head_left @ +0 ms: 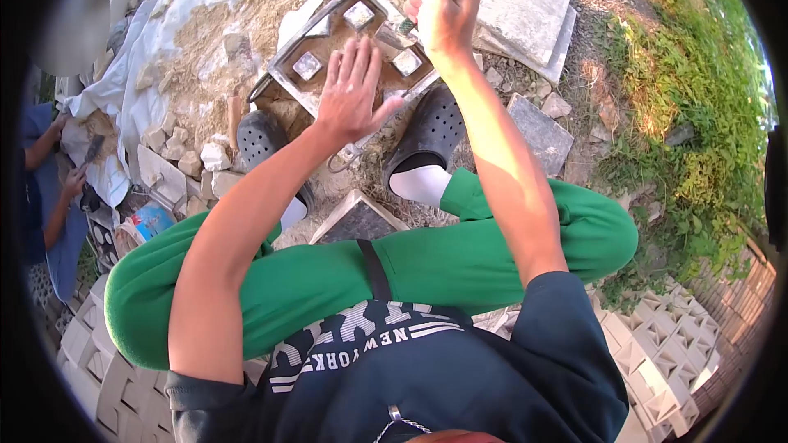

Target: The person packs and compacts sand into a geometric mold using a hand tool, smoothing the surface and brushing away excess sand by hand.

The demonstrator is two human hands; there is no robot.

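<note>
A square metal mould [294, 93] lies on the ground between my feet, with several shiny square blocks inside and brown, sandy mix around them. My left hand [351, 89] is spread flat, palm down, over the mould's near left part; whether it presses on the mix is hidden beneath it. Above the mould's right side, my right hand [443, 12] is closed round the wooden handle of a trowel [392, 36]. The trowel's blade is low at the mould's far right edge, partly covered by the hand.
Sandy mix [213, 25] is heaped on a white sheet at left. Flat slabs [521, 4] are stacked at upper right, and another slab [542, 133] lies below. A co-worker's hand [74, 182] holds a tool at far left. Patterned cast blocks [657, 353] stand behind my right side.
</note>
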